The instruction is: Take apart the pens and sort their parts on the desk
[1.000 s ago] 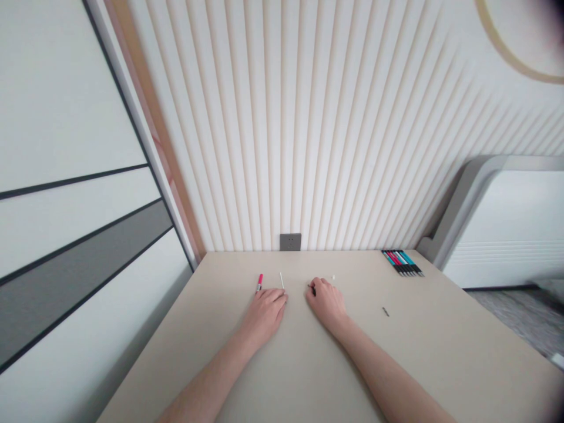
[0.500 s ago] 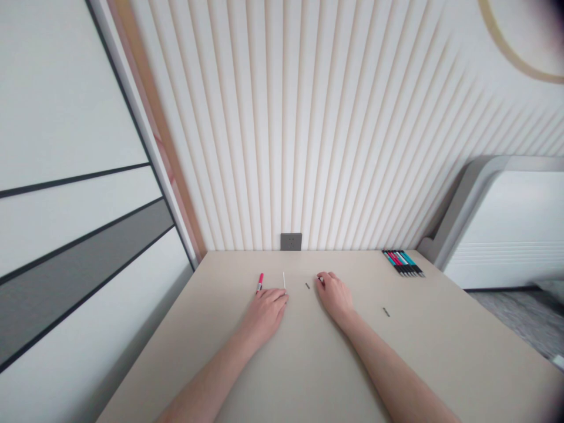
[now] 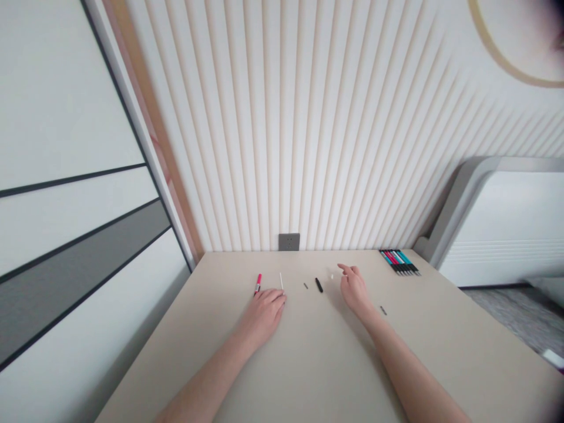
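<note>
1. My right hand point(image 3: 355, 289) hovers low over the table point(image 3: 308, 364) with its fingers loose and parted, holding nothing. The forefinger points at the white bit point(image 3: 332, 276), which lies on the table just beside the fingertip. I see no contact between them.
2. My left hand point(image 3: 263, 311) lies palm down on the table with its fingers relaxed, gripping nothing. Its fingertips stop at the near ends of the white rod point(image 3: 281, 281) and the red barrel point(image 3: 258, 284). I cannot tell whether they touch the rod.
3. The rod and barrel lie side by side, apart, both pointing toward the wall.
4. Between my hands lie the black cap point(image 3: 318, 285) and, left of it, a dark speck point(image 3: 305, 285). Both are clear of either hand.
5. A dark clip point(image 3: 383, 310) lies just right of my right wrist.
6. The pens point(image 3: 400, 262) lie in a tight row at the table's far right, against the wall and well apart from my right hand.
7. A grey socket point(image 3: 289, 241) sits in the slatted wall behind the rod.
</note>
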A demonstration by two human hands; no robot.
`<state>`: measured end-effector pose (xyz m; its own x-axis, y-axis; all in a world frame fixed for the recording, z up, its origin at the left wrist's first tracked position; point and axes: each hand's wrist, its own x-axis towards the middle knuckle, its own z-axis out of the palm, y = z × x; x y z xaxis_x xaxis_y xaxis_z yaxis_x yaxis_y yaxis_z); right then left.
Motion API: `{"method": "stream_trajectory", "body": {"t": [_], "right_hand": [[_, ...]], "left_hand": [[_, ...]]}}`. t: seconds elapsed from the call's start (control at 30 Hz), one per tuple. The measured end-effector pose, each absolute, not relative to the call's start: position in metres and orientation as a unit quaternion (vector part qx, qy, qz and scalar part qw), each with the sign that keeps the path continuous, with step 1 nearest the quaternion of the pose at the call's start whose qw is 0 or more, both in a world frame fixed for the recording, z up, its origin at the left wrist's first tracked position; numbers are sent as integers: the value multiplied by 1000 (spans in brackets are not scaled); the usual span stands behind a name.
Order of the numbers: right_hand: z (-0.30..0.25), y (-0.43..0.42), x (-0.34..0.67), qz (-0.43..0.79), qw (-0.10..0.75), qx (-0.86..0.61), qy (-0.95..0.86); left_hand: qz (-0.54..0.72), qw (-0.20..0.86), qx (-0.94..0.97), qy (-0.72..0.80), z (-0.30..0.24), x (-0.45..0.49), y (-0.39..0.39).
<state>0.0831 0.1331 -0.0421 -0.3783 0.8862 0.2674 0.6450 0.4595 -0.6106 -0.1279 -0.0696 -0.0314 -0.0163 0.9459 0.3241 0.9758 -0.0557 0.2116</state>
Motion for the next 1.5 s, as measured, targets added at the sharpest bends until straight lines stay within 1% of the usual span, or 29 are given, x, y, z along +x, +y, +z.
{"method": "stream_trajectory", "body": {"t": [0.1, 0.2, 0.27, 0.37, 0.47, 0.63, 0.73, 0.8, 0.93, 1.03, 1.13, 1.33, 1.5], "right_hand": [[-57, 155, 96, 246, 316, -481, -780], [-70, 169, 101, 307, 326, -450, -773], [-74, 173, 101, 326, 336, -424, -775], [-77, 175, 99, 310, 353, -409, -782], [-77, 174, 98, 317, 362, -426, -766], [-74, 171, 95, 404, 432, -421, -688], [-69, 167, 95, 452, 436, -412, -660], [-65, 164, 95, 435, 414, -422, -679], [-61, 162, 96, 358, 365, -440, -738], [-61, 164, 98, 309, 347, -445, -766], [-62, 167, 101, 271, 330, -448, -786], [-63, 167, 104, 202, 264, -490, -806], [-68, 169, 100, 156, 248, -479, -827]], "left_hand": [[-194, 35, -699, -687, -30, -128, -70], [-194, 33, -700, -687, -31, -128, -70], [-194, 31, -701, -686, -32, -129, -69], [-201, 33, -704, -680, -34, -131, -69], [-205, 41, -705, -678, -35, -131, -69], [-200, 49, -708, -676, -34, -131, -69], [-206, 50, -708, -674, -33, -130, -69], [-211, 52, -708, -672, -33, -130, -69], [-211, 55, -708, -672, -33, -130, -70], [-203, 53, -708, -674, -33, -130, -70], [-204, 53, -709, -673, -33, -130, -70], [-205, 57, -708, -673, -32, -130, -69], [-198, 53, -711, -672, -34, -132, -69]]}}
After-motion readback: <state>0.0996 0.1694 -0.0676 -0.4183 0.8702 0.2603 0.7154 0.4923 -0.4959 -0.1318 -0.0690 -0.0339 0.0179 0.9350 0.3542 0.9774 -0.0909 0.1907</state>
